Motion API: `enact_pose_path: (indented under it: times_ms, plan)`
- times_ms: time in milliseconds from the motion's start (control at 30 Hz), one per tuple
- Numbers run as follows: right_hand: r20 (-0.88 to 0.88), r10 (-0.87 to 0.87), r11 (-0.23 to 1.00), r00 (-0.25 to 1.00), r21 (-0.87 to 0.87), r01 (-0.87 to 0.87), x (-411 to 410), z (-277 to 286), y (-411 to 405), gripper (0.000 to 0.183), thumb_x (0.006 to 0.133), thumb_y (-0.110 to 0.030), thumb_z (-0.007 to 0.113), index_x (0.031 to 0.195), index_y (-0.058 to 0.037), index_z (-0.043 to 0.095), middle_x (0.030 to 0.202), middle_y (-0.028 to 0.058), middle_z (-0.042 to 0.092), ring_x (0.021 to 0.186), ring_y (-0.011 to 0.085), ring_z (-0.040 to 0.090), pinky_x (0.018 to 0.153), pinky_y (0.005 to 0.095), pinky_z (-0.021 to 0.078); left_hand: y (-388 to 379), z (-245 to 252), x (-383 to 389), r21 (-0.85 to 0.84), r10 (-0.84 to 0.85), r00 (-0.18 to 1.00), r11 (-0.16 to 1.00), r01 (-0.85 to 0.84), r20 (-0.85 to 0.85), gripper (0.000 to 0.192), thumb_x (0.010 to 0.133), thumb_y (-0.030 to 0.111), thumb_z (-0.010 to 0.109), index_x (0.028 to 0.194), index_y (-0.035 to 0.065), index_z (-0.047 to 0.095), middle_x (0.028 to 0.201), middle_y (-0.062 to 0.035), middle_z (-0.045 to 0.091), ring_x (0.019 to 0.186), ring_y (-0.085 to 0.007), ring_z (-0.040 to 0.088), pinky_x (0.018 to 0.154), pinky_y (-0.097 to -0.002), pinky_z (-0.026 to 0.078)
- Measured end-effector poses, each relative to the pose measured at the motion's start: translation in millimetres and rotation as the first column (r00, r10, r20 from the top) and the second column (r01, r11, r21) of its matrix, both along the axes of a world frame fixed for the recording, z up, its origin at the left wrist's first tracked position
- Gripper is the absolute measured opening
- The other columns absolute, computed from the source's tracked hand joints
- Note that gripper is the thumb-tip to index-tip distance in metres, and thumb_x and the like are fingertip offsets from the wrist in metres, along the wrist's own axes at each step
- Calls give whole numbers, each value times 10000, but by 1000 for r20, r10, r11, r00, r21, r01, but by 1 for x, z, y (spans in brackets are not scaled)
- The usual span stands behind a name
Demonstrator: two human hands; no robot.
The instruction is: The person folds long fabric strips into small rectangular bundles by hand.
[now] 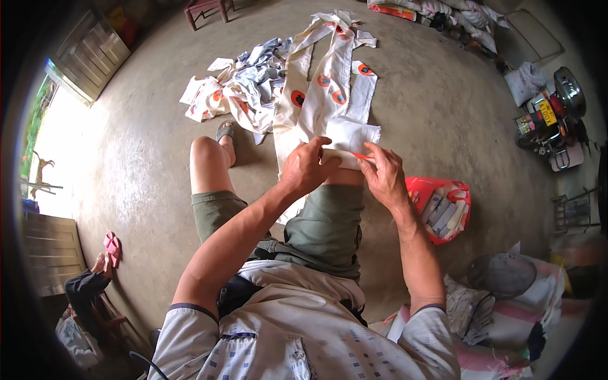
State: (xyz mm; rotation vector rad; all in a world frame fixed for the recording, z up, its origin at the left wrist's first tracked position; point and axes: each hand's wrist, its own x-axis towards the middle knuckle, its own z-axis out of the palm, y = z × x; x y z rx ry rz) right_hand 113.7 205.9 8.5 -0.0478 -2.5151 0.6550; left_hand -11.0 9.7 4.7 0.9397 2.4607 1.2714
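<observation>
Above my right thigh, my left hand (308, 164) and my right hand (384, 173) pinch the two ends of a rolled strip of white cloth (346, 158). Some orange-red shows on the roll near my right fingertips. Just beyond the roll, a white cloth piece (351, 132) with a frayed edge lies over my knee. Long off-white cloth strips (313, 102) with orange and dark printed motifs stretch from my lap across the floor. To their left lies a crumpled heap of printed and bluish-grey cloth (254, 83).
On the right, a red bag (437, 183) holds several cloth rolls. Sacks (517, 327) and a mesh basket (503, 274) are at lower right, a motorcycle (553, 126) at far right. A seated person (88, 287) is at lower left; a wooden stool (205, 6) stands at the top.
</observation>
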Motion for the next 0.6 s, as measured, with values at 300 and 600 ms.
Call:
enact_pose_path:
  times_ms: [300,600]
  plan:
    - [25,-23,1000,999,-3,23,-12,-6,5,379,939,-178,765,1242,14,642,957,207,746,891,402,718,809,485,561,3,9,12,77,65,839,997,-28,-540,610,815,242,811,1362,64,606,1282,-176,619,1209,-377,586,1025,-499,477]
    - [84,-65,996,994,-53,69,-15,-13,9,399,905,-157,767,1239,16,637,961,222,748,880,419,710,831,500,565,20,-22,46,-126,-254,784,967,222,-567,746,915,287,698,1523,-64,444,1618,-252,417,1546,-402,341,1275,-521,258]
